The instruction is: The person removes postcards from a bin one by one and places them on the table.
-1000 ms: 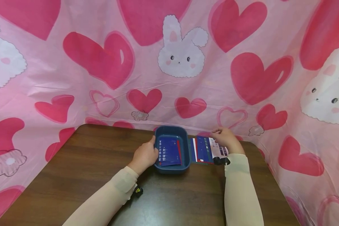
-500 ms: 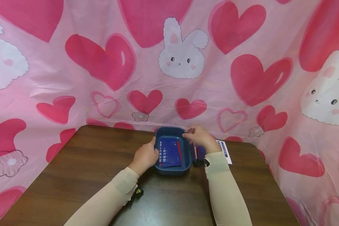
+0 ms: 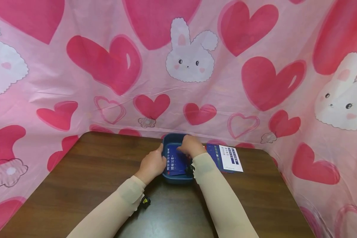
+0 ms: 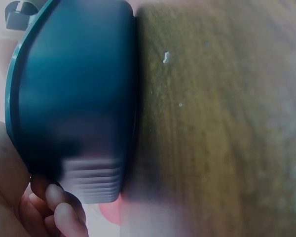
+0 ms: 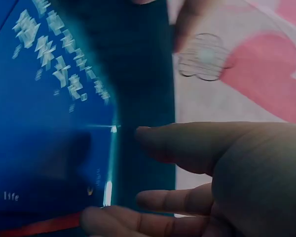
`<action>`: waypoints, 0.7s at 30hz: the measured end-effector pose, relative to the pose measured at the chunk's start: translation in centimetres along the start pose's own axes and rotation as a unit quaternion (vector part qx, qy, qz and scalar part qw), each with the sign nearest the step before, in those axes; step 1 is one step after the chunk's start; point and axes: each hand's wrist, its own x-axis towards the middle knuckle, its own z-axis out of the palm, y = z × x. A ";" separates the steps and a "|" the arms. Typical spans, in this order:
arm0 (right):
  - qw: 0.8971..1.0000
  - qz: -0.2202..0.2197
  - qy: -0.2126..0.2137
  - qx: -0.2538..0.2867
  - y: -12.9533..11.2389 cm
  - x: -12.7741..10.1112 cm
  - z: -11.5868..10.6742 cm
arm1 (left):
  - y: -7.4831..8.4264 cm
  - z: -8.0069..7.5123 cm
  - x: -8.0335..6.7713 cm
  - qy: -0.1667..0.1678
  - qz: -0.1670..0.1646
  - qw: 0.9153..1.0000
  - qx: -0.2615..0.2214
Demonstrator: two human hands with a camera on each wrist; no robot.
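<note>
A dark blue plastic bin (image 3: 178, 180) stands near the table's back edge. My left hand (image 3: 150, 166) grips its left rim; in the left wrist view the fingers (image 4: 64, 212) curl in at the bin's wall (image 4: 79, 84). Inside lie blue cards (image 3: 176, 159) with white lettering; a red edge (image 5: 44, 226) shows in the right wrist view. My right hand (image 3: 191, 146) is over the bin's right side. In the right wrist view its thumb (image 5: 187, 143) and fingers are apart, with nothing visible between them, and a fingertip is at the top card's (image 5: 44, 133) edge.
Right of the bin, overlapping cards lie on the wooden table (image 3: 172, 211), among them a blue card (image 3: 213, 152) and a white card (image 3: 232, 161) with dark blocks of text. Behind and at the sides hangs a pink cloth (image 3: 154, 79) printed with hearts and rabbits.
My right hand has moved left, from over the cards on the table to inside the bin's right side. My left hand has stayed on the rim.
</note>
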 end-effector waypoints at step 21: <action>0.997 0.013 0.004 -0.070 0.0 2.0 2.7 | -0.2 -0.1 0.2 -0.005 0.005 1.000 0.004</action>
